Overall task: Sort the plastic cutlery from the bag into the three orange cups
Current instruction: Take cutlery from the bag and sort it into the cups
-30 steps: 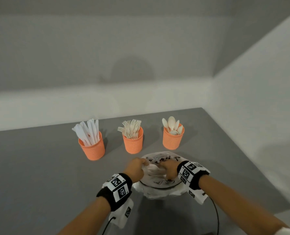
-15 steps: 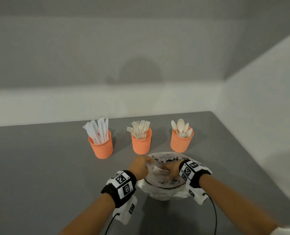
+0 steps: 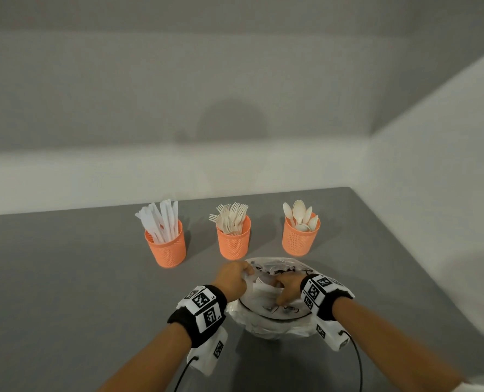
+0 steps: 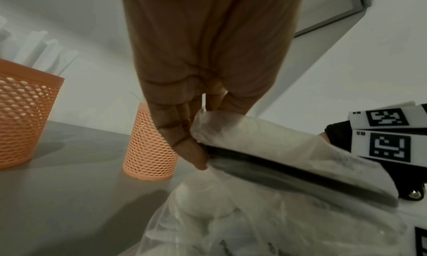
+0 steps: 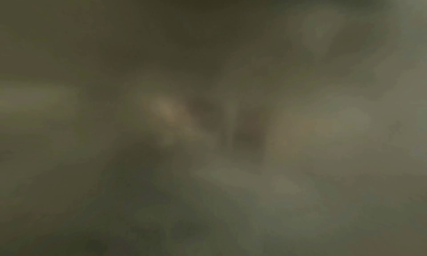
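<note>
The bag (image 3: 274,326) sits on the grey surface (image 3: 65,292) at lower centre of the head view, directly under both hands. The left hand (image 3: 233,280) pinches the bag's rim at its left edge; the right hand (image 3: 288,287) reaches down into the open mouth, and whether its grip is spread or closed on anything cannot be told, the wrist view being dark blur. The bag is thin, crinkled, translucent white with black print. Above it stand three orange cups: knives (image 3: 165,244), forks (image 3: 233,239), spoons (image 3: 300,236).
</note>
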The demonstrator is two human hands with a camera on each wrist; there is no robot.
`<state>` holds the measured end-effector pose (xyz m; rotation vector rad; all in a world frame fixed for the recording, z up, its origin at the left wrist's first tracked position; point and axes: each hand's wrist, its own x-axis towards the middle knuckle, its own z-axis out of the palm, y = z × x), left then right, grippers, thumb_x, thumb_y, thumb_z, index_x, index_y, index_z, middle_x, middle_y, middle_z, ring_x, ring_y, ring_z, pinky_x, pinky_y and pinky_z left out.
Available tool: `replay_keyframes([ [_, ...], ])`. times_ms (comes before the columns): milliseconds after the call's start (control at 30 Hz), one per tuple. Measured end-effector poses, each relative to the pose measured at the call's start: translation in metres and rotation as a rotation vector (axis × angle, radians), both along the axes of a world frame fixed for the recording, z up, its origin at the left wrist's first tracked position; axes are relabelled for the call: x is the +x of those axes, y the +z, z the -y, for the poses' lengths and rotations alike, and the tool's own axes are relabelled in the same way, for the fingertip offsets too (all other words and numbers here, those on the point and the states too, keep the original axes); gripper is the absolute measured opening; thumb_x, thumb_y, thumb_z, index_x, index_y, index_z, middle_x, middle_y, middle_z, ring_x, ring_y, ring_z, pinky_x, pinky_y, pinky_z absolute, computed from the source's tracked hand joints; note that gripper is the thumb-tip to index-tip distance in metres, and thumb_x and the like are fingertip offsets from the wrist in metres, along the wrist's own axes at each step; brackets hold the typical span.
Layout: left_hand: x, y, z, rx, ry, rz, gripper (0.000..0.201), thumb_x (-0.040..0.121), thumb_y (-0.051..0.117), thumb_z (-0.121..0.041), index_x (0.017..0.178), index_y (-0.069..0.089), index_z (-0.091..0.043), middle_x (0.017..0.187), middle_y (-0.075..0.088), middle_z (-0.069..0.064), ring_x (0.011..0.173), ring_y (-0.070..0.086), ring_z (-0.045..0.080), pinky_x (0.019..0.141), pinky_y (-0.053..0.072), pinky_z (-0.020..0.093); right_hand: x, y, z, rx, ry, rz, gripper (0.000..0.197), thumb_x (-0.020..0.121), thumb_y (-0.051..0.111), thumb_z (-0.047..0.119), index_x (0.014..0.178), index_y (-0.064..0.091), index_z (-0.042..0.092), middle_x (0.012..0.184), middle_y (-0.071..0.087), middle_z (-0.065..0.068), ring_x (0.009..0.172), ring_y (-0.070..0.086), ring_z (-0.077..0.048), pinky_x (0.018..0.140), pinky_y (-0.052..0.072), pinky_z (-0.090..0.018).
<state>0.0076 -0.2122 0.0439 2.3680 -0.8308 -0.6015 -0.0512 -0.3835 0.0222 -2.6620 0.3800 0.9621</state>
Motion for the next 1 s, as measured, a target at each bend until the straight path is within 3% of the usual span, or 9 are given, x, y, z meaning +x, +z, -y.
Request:
replay_keyframes([
  [300, 0.001, 0.004, 0.005, -0.048, 0.035, -0.005, 0.037, 0.083, 0.043, 0.007, 0.115, 0.058, -0.002, 0.126, 0.057, 0.012, 0.117, 0.051, 0.025, 0.086, 0.036, 0.018, -0.005, -0.010, -0.001, 0.212, -0.163, 0.119, 0.044, 0.077, 0.068, 0.024, 0.119, 0.058, 0.016, 0.121, 0.061, -0.006, 0.115, 0.053, -0.025, 0.095, 0.041, -0.029],
  [400, -0.001, 0.004, 0.006, -0.071, 0.065, -0.002, 0.032, 0.085, 0.047, 0.003, 0.114, 0.059, -0.003, 0.126, 0.057, 0.011, 0.117, 0.052, 0.024, 0.083, 0.035, 0.016, -0.006, -0.012, -0.001, 0.213, -0.196, 0.144, 0.015, 0.078, 0.069, 0.026, 0.090, 0.060, 0.022, 0.096, 0.059, 0.001, 0.095, 0.055, -0.018, 0.077, 0.038, -0.022],
  [433, -0.002, 0.005, 0.006, -0.074, 0.071, -0.007, 0.032, 0.085, 0.047, 0.002, 0.114, 0.059, -0.003, 0.126, 0.057, 0.011, 0.116, 0.052, 0.024, 0.083, 0.035, 0.016, -0.006, -0.012, -0.002, 0.220, -0.202, 0.141, 0.017, 0.077, 0.070, 0.028, 0.089, 0.060, 0.022, 0.095, 0.056, 0.002, 0.096, 0.054, -0.019, 0.077, 0.037, -0.023],
  [533, -0.003, 0.007, 0.005, -0.064, 0.075, -0.006, 0.030, 0.085, 0.047, 0.002, 0.112, 0.060, -0.003, 0.123, 0.058, 0.012, 0.113, 0.054, 0.025, 0.083, 0.037, 0.018, -0.006, -0.012, -0.004, 0.240, -0.176, 0.107, 0.049, 0.076, 0.071, 0.035, 0.121, 0.057, 0.021, 0.117, 0.059, -0.002, 0.118, 0.051, -0.024, 0.095, 0.039, -0.030],
  [633, -0.003, 0.009, 0.003, -0.059, 0.084, 0.009, 0.030, 0.085, 0.048, 0.001, 0.112, 0.060, -0.004, 0.124, 0.058, 0.011, 0.113, 0.054, 0.024, 0.084, 0.037, 0.019, -0.005, -0.007, -0.007, 0.296, -0.151, 0.082, 0.058, 0.078, 0.070, 0.041, 0.131, 0.050, 0.025, 0.133, 0.054, -0.001, 0.126, 0.046, -0.022, 0.111, 0.031, -0.037],
  [700, -0.005, 0.009, 0.000, -0.046, 0.087, 0.040, 0.032, 0.084, 0.051, -0.001, 0.114, 0.058, -0.007, 0.125, 0.057, 0.009, 0.114, 0.053, 0.024, 0.082, 0.035, 0.018, -0.005, 0.000, -0.009, 0.258, -0.144, 0.071, 0.054, 0.081, 0.062, 0.051, 0.128, 0.050, 0.027, 0.128, 0.055, 0.003, 0.123, 0.045, -0.021, 0.108, 0.031, -0.036],
  [800, -0.011, 0.010, -0.005, 0.028, 0.043, 0.084, 0.041, 0.081, 0.058, -0.006, 0.122, 0.051, -0.010, 0.124, 0.056, 0.010, 0.112, 0.053, 0.026, 0.081, 0.037, 0.022, -0.004, 0.008, -0.013, 0.181, -0.127, 0.082, 0.042, 0.082, 0.060, 0.052, 0.108, 0.058, 0.020, 0.093, 0.057, 0.006, 0.098, 0.049, -0.020, 0.087, 0.037, -0.030],
  [933, -0.017, 0.011, -0.008, 0.207, -0.018, 0.099, 0.061, 0.081, 0.059, -0.009, 0.137, 0.034, -0.016, 0.122, 0.057, 0.015, 0.109, 0.056, 0.031, 0.084, 0.044, 0.031, -0.004, -0.001, -0.020, 0.161, -0.090, 0.111, 0.072, 0.064, 0.073, 0.054, 0.128, 0.051, 0.030, 0.125, 0.059, 0.003, 0.117, 0.052, -0.020, 0.102, 0.039, -0.035],
  [1000, -0.020, 0.010, -0.010, 0.218, -0.016, 0.055, 0.066, 0.082, 0.055, -0.005, 0.141, 0.028, -0.016, 0.123, 0.055, 0.017, 0.110, 0.055, 0.031, 0.087, 0.045, 0.034, -0.004, -0.003, -0.023, 0.162, -0.083, 0.123, 0.065, 0.064, 0.073, 0.052, 0.123, 0.054, 0.032, 0.124, 0.060, 0.003, 0.117, 0.053, -0.020, 0.099, 0.040, -0.032],
])
